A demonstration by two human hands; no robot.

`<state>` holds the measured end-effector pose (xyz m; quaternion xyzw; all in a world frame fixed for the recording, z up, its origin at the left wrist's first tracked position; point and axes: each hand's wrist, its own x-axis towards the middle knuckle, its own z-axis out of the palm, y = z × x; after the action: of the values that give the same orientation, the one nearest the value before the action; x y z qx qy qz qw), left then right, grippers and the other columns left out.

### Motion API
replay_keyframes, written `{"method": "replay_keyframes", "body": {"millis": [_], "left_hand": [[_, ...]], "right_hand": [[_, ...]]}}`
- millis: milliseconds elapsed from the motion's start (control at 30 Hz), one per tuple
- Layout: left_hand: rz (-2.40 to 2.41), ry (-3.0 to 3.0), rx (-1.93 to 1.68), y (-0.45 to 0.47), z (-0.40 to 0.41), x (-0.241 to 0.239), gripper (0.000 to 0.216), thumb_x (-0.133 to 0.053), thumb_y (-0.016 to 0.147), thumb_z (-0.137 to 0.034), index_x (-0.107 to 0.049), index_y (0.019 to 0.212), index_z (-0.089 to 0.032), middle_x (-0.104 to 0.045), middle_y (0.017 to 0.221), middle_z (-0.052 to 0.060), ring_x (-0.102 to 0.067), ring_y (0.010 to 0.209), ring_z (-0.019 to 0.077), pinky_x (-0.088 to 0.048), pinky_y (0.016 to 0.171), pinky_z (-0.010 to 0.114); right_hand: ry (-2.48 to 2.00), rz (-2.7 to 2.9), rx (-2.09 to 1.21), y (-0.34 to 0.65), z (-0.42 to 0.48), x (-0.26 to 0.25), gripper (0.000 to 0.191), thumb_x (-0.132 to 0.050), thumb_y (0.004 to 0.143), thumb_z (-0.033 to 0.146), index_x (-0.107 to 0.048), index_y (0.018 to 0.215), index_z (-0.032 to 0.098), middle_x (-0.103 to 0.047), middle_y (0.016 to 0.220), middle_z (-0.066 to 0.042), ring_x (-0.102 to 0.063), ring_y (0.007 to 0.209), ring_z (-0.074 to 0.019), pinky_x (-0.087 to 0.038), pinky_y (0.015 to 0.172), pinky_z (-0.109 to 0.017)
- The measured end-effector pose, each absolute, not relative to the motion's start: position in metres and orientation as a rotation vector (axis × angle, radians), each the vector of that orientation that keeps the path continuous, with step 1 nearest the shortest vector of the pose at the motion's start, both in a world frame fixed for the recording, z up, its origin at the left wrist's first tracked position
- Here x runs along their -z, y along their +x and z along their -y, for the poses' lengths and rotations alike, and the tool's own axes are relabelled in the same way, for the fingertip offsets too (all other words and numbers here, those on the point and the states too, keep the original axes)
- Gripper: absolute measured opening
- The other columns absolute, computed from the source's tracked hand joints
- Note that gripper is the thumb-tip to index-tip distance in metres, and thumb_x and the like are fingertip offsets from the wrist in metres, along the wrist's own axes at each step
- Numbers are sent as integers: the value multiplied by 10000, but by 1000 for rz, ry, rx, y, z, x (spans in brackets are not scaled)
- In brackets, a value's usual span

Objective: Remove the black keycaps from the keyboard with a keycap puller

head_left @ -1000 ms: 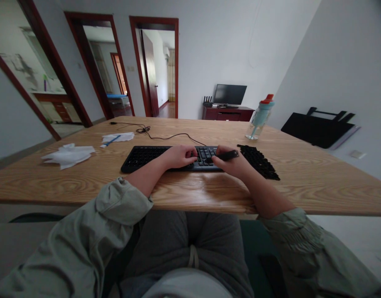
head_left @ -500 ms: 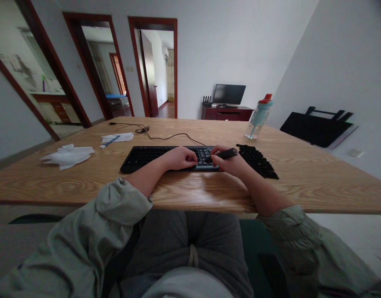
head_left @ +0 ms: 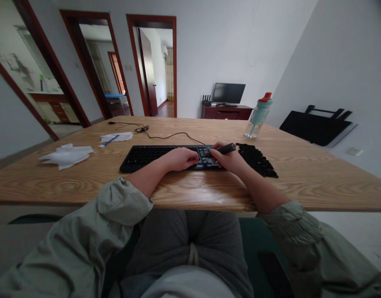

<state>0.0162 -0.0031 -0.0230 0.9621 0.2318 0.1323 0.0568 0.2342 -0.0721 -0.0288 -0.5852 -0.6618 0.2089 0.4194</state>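
A black keyboard (head_left: 147,157) lies near the table's front edge, its right part partly covered by my hands. My left hand (head_left: 182,159) rests on it beside the number keys, fingers curled in; whatever they hold, if anything, is hidden. Between thumb and fingers of my right hand (head_left: 229,159) is a thick black pen-like tool (head_left: 227,148), slanting down toward the number keys. Its tip is too small to make out. Just right of that hand, loose black keycaps (head_left: 259,161) lie together in a slanted patch.
Crumpled white tissue (head_left: 66,155) lies at the left, with a blue-and-white stick (head_left: 110,140) on another tissue (head_left: 125,135) behind it. The keyboard's cable (head_left: 168,136) loops across the back. A water bottle (head_left: 257,118) with a red top stands at the back right.
The black tool has shifted very slightly left and up in my right hand. My left hand has crept a little to the right. The camera view has moved slightly.
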Motion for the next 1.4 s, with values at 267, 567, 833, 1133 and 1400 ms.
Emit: {"method": "replay_keyframes", "body": {"millis": [267,567,833,1133,1400], "left_hand": [[-673,2969,-395,18,10,20,204,-529,877,-277,-722,900,-214,-723,875,31,-631,782,160,-402,698,243],[-768,3059,-377,24,17,18,231,-530,890,-301,-743,870,-215,-731,833,26,-631,718,149,-381,635,242],[-746,3116,-371,27,20,18,241,-515,899,-290,-740,857,-213,-734,839,35,-650,750,162,-375,633,253],[-733,3129,-402,31,19,23,279,-495,916,-348,-728,838,-215,-740,855,49,-665,793,194,-388,658,275],[-885,3065,-428,36,19,26,281,-507,899,-435,-684,857,-221,-716,844,56,-647,748,204,-362,619,281]], "right_hand": [[-1378,1806,-555,232,86,18,152,-593,774,333,-593,859,207,-583,700,13,-520,541,-115,-405,457,-230],[-1341,1876,-717,243,88,15,198,-658,764,341,-638,894,193,-585,695,18,-520,524,-91,-406,457,-215],[-1339,1781,-882,252,86,17,314,-733,714,376,-679,972,205,-626,706,14,-518,481,-81,-396,426,-206],[-1229,1568,-685,240,83,13,345,-697,759,495,-691,843,160,-595,621,3,-506,507,-112,-405,474,-252],[-840,940,-982,223,64,10,88,-619,648,264,-566,693,208,-592,686,15,-596,718,-139,-508,686,-270]]}}
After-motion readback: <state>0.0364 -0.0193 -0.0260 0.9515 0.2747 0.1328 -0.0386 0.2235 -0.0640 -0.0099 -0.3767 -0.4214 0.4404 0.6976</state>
